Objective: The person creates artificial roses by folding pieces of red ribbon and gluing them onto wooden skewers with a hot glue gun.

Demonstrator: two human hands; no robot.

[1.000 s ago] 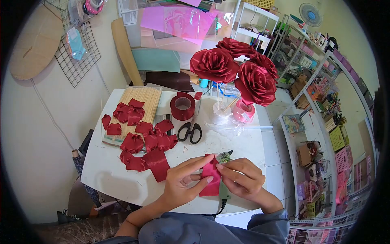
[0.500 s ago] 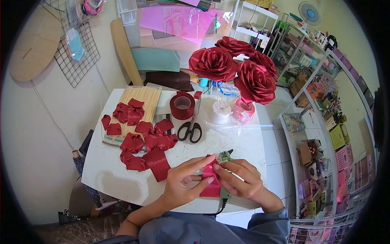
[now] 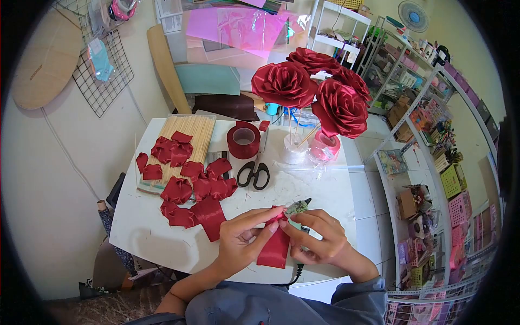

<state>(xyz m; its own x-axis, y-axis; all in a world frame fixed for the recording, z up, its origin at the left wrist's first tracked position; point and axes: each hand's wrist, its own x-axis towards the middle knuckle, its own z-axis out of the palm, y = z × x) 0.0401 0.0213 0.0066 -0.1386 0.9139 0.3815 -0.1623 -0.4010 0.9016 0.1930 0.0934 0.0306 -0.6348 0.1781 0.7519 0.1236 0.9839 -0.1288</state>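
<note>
Pinching upper edge of dark-red, rectangular satin ribbon strip (image 3: 273, 249) with left hand (image 3: 244, 233) and right hand (image 3: 319, 235), at 6 o'clock over flat white worktop (image 3: 303, 189). Now swung at lower end toward 7 o'clock; likely restrained along upper edge only.

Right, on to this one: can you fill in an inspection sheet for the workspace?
Surface: white table, partly covered.
Job's things: red ribbon piece, held near its upper end; ribbon roll beside the scissors.
Clutter: cut red pieces over and beside wooden sticks; red roses at the far right.
Left grip: pinching the ribbon piece.
Right grip: also pinching it.
Cables: black cord at the table's near edge.
Surroundings: loaded shelves at right; fan behind.
Spills: nothing seen.
</note>
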